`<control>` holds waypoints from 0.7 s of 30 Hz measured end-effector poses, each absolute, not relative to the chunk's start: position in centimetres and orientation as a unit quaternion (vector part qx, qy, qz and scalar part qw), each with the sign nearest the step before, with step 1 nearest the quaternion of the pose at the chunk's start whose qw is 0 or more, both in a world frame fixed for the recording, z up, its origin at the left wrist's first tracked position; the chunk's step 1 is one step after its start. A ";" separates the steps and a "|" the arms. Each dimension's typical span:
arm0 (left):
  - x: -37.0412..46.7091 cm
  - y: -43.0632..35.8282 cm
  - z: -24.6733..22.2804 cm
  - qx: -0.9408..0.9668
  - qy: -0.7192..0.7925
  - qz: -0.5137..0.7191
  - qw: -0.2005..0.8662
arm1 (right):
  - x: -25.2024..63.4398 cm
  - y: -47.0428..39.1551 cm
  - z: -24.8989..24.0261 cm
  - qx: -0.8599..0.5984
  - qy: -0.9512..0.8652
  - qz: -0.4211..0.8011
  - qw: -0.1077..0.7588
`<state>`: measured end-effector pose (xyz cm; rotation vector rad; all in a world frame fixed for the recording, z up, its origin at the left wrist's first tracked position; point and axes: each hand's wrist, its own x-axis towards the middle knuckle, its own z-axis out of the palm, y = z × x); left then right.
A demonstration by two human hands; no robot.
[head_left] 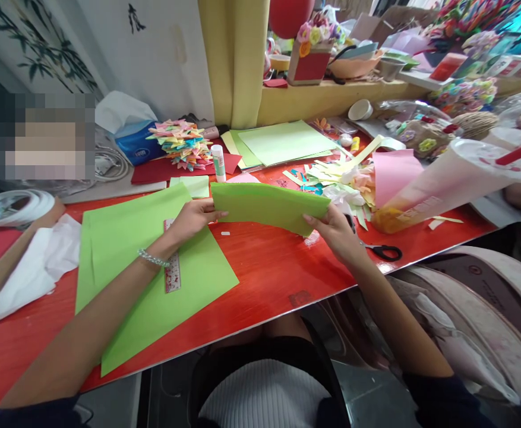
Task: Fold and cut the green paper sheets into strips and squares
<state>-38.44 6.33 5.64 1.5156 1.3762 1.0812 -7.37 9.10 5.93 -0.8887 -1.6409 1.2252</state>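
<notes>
A strip of green paper [264, 208] is stretched between my two hands, raised a little above the red table. My left hand [195, 219] pinches its left end between thumb and fingers. At the other end, my right hand [335, 230] grips the right corner in the same way. Under my left forearm lie large green sheets [126, 285], with a patterned ruler [172, 279] on top, partly covered by my wrist. Black-handled scissors [385, 252] rest just beyond my right hand, their blades partly hidden. A small white scrap [225, 233] lies below the strip.
A glue stick [218, 163] stands behind the strip. Paper scraps [349, 181] and a tilted-looking drink cup [447, 184] with a red straw are at right. Pale green sheets [287, 142] and a colourful folded-paper pile [183, 144] lie at the back. A bag [478, 315] sits beside the table's front edge.
</notes>
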 end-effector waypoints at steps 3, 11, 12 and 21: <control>-38.4 6.4 5.3 0.591 0.554 0.430 0.400 | -7.5 9.0 6.0 -0.362 -0.656 0.505 0.429; -38.7 6.4 7.4 0.558 0.566 0.489 0.359 | -7.5 8.8 6.7 -0.362 -0.584 0.602 0.407; -38.9 6.4 7.7 0.559 0.563 0.495 0.354 | -7.5 8.8 7.0 -0.364 -0.568 0.622 0.398; -40.6 6.2 8.4 0.556 0.573 0.434 0.417 | -7.0 8.9 9.1 -0.401 -0.517 0.699 0.288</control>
